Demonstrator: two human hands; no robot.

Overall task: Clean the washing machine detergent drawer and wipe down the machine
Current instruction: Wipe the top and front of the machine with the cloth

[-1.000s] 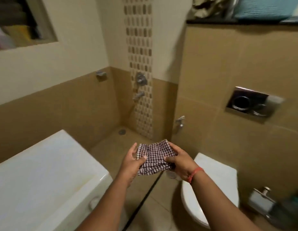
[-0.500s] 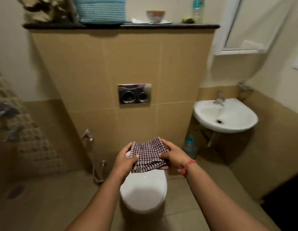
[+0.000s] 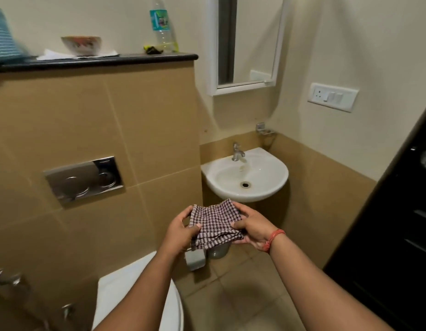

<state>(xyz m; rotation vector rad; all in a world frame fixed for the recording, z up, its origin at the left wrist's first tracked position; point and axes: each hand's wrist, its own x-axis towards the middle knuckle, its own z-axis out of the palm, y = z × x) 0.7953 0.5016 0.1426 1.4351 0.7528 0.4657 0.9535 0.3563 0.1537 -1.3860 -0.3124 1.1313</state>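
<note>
A folded brown-and-white checked cloth (image 3: 215, 223) is held in front of me at chest height, between both hands. My left hand (image 3: 181, 231) grips its left edge with the thumb on top. My right hand (image 3: 253, 226), with a red thread at the wrist, grips its right edge. The cloth hangs just below and in front of the white wash basin (image 3: 266, 185). The washing machine is out of view.
A tap (image 3: 237, 151) stands at the basin's back. A closed white toilet (image 3: 130, 299) sits lower left under a chrome flush plate (image 3: 83, 180). A dark ledge (image 3: 99, 62) carries a bowl and a bottle. A dark door (image 3: 393, 223) stands at the right.
The view has swung right, from the washing machine past the toilet to the basin. Both hands have kept hold of the cloth the whole time.
</note>
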